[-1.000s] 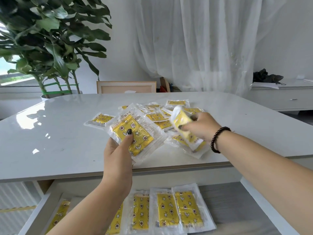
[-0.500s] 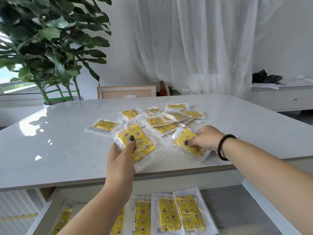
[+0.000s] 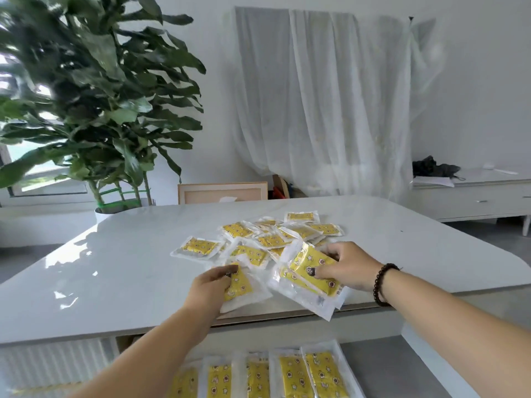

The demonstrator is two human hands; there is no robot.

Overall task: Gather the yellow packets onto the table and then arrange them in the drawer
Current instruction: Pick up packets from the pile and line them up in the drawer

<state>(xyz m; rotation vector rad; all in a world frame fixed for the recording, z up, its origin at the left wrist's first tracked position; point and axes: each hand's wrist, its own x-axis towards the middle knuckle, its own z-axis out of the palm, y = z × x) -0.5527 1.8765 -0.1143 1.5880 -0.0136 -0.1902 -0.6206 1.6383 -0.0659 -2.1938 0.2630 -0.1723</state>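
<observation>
The left hand (image 3: 213,285) pinches a yellow packet (image 3: 240,285) at the bench (image 3: 115,271) edge, its knuckles hiding part of it; the right hand (image 3: 349,270) grips a small stack of packets (image 3: 309,278) just right of centre; loose packets (image 3: 273,238) overlap behind; a row of packets (image 3: 290,374) lies in the drawer (image 3: 382,369), cut off at the frame's bottom.

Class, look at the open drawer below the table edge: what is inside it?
Inside the drawer, a row of yellow packets lies side by side. The left forearm covers its left part; the frame edge cuts off the front.
</observation>
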